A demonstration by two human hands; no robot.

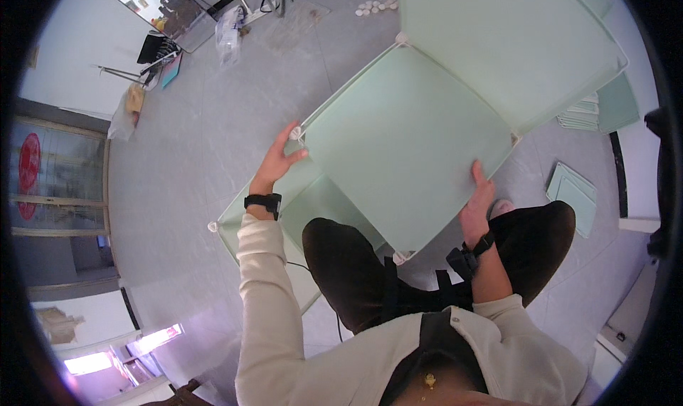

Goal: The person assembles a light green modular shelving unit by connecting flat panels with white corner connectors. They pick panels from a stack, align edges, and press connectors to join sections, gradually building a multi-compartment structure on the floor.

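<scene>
A pale green square panel [416, 143] lies before me, part of a box-like unit with white corner connectors. My left hand [279, 157] is at its left corner, thumb and index finger on either side of a white connector [296, 133]. My right hand [478, 203] holds the panel's right edge, one finger stretched along the edge and the others partly hidden. Beyond it, a larger pale green panel [512, 50] joins at the far side and stands up from it. Below and to the left, another pale green section [324, 207] shows an open compartment beside my knee.
Loose pale green panels [575, 193] lie on the floor at right, near a stack of them [580, 113]. Several white connectors [376, 6] are scattered at the far side. Clear plastic bags [229, 36] and a leaning mirror [181, 15] are at far left.
</scene>
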